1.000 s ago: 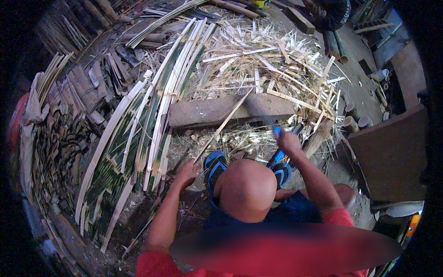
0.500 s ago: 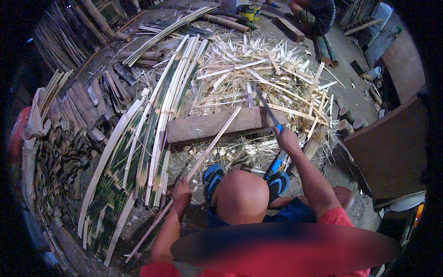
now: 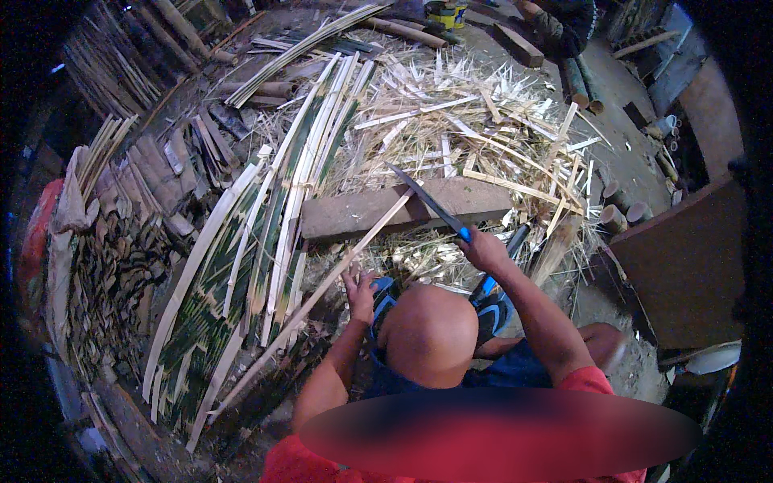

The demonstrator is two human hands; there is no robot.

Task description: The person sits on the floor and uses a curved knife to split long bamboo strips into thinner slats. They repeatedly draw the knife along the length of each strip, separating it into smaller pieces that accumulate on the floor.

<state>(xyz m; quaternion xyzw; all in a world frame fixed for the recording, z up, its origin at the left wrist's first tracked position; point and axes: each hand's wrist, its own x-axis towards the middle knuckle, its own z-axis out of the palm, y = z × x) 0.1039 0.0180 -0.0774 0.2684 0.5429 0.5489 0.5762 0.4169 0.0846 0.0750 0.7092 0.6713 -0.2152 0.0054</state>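
Observation:
My right hand (image 3: 486, 251) is closed round the blue handle of a long-bladed knife (image 3: 435, 206). Its dark blade crosses the upper end of a pale bamboo strip (image 3: 338, 270), just above a thick wooden block (image 3: 354, 216). That strip slants from the block down to the lower left. Beside its middle is my left hand (image 3: 360, 294), fingers apart at the strip's edge and not wrapped round it. A second tool with a blue handle (image 3: 486, 286) lies by my right foot.
Green and pale split bamboo strips (image 3: 211, 314) lie to the left. Beyond the block spreads a heap of shavings and offcuts (image 3: 451, 113). A brown board (image 3: 684, 266) stands at right. Another person (image 3: 560, 28) sits at the far right, near bamboo poles (image 3: 576, 84).
My left hand has moved up and right along the strip, and its fingers have loosened. The knife has swung left, its blade now over the strip's end.

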